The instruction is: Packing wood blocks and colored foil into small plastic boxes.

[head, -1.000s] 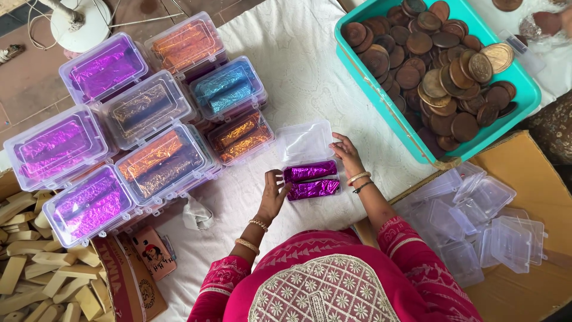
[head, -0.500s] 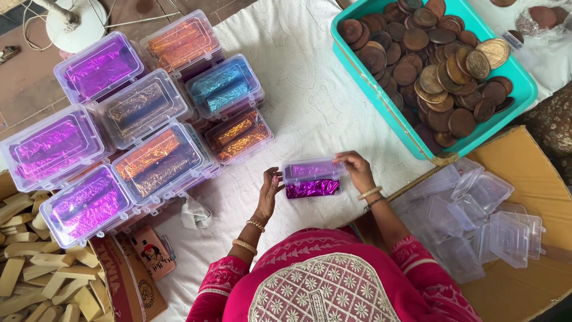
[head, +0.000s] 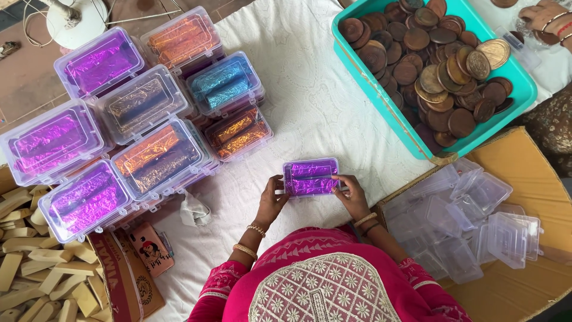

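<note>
Lid now shut on clear rectangular box (head: 310, 177), purple foil inside.

clear box of purple foil (head: 310, 177) mid-cloth, filled boxes (head: 137, 131) stacked left

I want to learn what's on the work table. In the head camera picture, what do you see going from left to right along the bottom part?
Pale wooden sticks → left hand → small clear box of purple foil → right hand → cardboard box of empty clear boxes.
</note>
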